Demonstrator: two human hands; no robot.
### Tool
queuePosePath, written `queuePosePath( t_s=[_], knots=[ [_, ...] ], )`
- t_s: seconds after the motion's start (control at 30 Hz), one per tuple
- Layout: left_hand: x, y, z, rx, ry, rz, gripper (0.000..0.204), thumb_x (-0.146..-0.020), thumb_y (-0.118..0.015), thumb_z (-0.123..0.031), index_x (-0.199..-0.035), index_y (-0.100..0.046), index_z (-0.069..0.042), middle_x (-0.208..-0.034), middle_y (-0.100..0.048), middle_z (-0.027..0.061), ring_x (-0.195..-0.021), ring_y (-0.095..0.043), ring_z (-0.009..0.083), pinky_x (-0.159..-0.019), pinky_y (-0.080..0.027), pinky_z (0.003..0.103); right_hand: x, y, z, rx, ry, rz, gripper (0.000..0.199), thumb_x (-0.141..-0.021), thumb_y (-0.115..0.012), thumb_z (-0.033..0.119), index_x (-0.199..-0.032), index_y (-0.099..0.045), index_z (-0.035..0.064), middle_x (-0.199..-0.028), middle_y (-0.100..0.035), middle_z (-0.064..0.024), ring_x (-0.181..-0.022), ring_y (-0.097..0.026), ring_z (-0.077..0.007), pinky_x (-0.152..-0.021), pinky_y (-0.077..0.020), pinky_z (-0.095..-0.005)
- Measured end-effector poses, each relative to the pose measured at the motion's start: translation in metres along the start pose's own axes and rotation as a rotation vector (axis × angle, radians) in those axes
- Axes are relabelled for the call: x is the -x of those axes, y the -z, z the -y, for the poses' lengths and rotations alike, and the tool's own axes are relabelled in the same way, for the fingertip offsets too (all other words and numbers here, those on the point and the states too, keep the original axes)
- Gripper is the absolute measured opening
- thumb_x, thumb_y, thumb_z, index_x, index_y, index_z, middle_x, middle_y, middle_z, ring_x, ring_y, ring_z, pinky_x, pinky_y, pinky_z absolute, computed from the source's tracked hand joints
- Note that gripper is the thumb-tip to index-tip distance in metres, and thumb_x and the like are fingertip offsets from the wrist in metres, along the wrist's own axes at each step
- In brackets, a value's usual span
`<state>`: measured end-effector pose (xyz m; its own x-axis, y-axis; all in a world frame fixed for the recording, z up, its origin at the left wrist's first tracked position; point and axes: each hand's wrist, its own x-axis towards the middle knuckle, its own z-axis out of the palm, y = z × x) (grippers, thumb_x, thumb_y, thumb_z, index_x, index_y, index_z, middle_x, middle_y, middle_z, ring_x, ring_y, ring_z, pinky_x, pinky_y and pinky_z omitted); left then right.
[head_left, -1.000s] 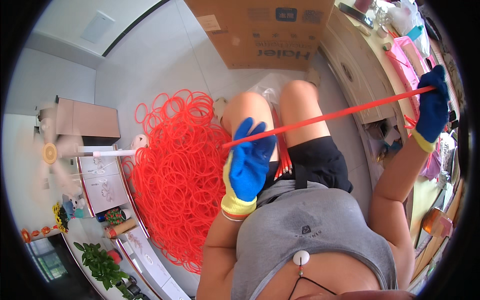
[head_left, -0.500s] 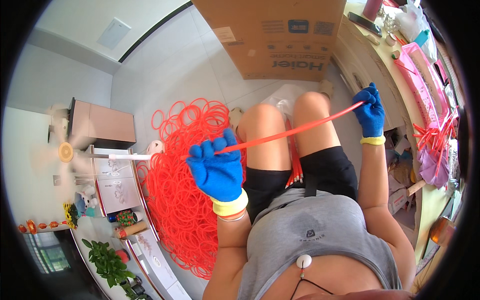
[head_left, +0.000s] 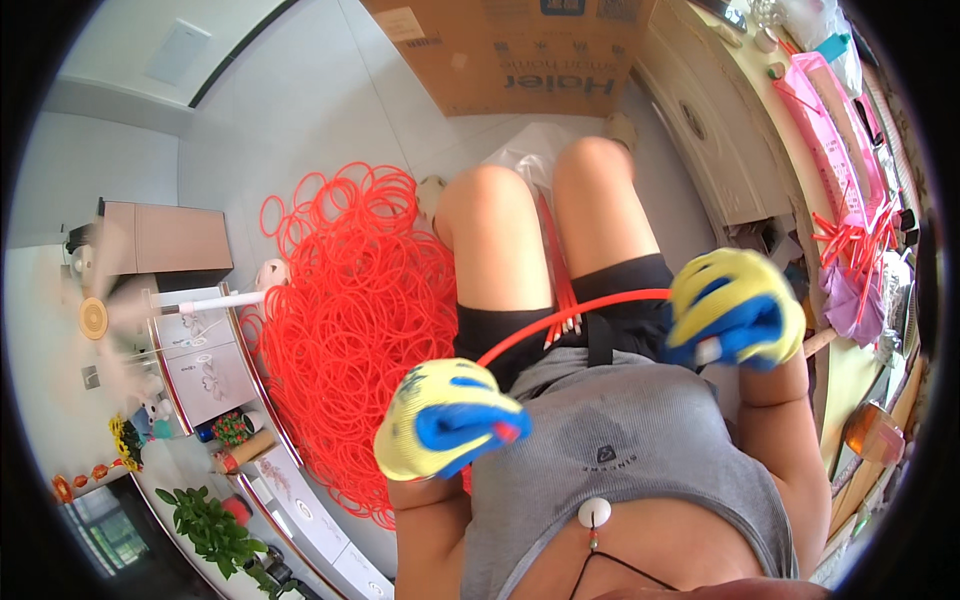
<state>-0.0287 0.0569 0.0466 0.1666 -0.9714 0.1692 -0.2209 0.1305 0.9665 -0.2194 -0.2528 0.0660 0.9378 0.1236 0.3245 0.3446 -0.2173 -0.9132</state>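
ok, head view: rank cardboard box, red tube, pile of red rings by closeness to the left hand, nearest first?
From the left hand:
1. Red tube: in its grip, arching over to the right hand.
2. Pile of red rings: on the floor, to the person's left.
3. Cardboard box: farthest, out past the knees.

Bright, diffuse daylight fills the room; a window's glare reflects on the dark glossy panel point(head_left: 130, 535). Motion blur smears the fan point(head_left: 93, 318) and right hand point(head_left: 735, 308), the left hand point(head_left: 450, 420) less so. Fisheye distortion bows the pale tabletop point(head_left: 847, 378) within a black circular vignette.
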Motion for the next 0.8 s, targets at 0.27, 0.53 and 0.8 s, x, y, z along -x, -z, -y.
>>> queuePosePath(
  t_s=[0.27, 0.53, 0.8],
  knots=[
    [-0.016, -0.041, -0.002, -0.464, 0.098, -0.113, 0.017, -0.071, -0.078, -0.004, -0.087, -0.073, -0.007, -0.084, -0.072, 0.0083, -0.07, -0.067, 0.0298, -0.063, -0.051, 0.04, -0.009, -0.071, -0.019, 0.612, 0.042, 0.216, 0.031, -0.079, -0.073, 0.025, -0.105, -0.071, 0.01, -0.095, -0.07, -0.0074, -0.074, -0.069, -0.0236, -0.062, -0.052, -0.0351],
    [-0.014, -0.048, 0.006, -0.561, 0.041, -0.13, 0.015, -0.072, -0.076, -0.006, -0.087, -0.072, -0.005, -0.086, -0.071, 0.0094, -0.069, -0.065, 0.0289, -0.061, -0.05, 0.039, 0.001, -0.082, -0.028, 0.616, -0.113, 0.249, 0.041, -0.08, -0.072, 0.029, -0.116, -0.069, 0.0097, -0.099, -0.071, -0.0068, -0.077, -0.069, -0.0224, -0.064, -0.0521, -0.0345],
    [-0.013, -0.055, 0.013, -0.529, 0.195, 0.003, 0.016, -0.076, -0.074, -0.005, -0.092, -0.075, -0.005, -0.087, -0.073, 0.0118, -0.074, -0.069, 0.032, -0.067, -0.054, 0.041, 0.023, -0.095, -0.051, 0.656, -0.088, 0.33, 0.047, -0.084, -0.068, 0.03, -0.126, -0.065, 0.0085, -0.112, -0.069, -0.0102, -0.088, -0.069, -0.0243, -0.074, -0.0525, -0.0344]
  ],
)
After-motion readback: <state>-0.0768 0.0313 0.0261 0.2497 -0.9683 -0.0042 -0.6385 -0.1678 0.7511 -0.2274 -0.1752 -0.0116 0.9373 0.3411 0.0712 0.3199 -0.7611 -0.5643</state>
